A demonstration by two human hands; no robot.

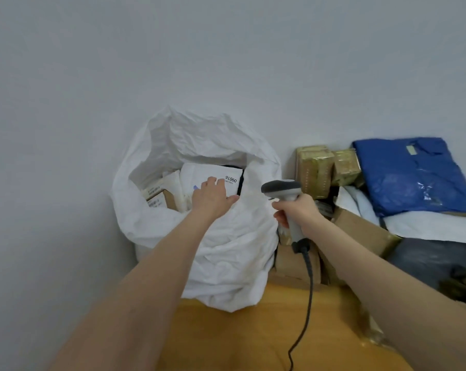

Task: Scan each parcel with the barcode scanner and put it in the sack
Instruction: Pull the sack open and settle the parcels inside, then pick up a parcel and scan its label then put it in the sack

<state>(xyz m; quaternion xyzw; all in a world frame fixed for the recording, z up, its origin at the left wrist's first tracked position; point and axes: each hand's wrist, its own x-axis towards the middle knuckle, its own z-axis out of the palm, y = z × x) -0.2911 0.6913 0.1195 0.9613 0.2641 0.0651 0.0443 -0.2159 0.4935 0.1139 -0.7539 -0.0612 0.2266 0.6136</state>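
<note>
A big white sack (226,245) stands open against the wall, with several parcels inside. On top lies a white parcel (213,174) whose label reads 91060. My left hand (211,198) reaches into the sack mouth with fingers straight, resting flat on that parcel. Just right of the sack, my right hand (297,210) grips the handle of a grey barcode scanner (282,190), whose head points left toward the sack. Its cable (308,295) hangs down toward me.
A heap of parcels lies at the right: a blue plastic bag (414,175), taped brown boxes (316,167), white mailers (427,226), cardboard boxes (360,228) and a dark bag (435,258). A yellow surface (240,338) is below me. Pale floor spreads to the left.
</note>
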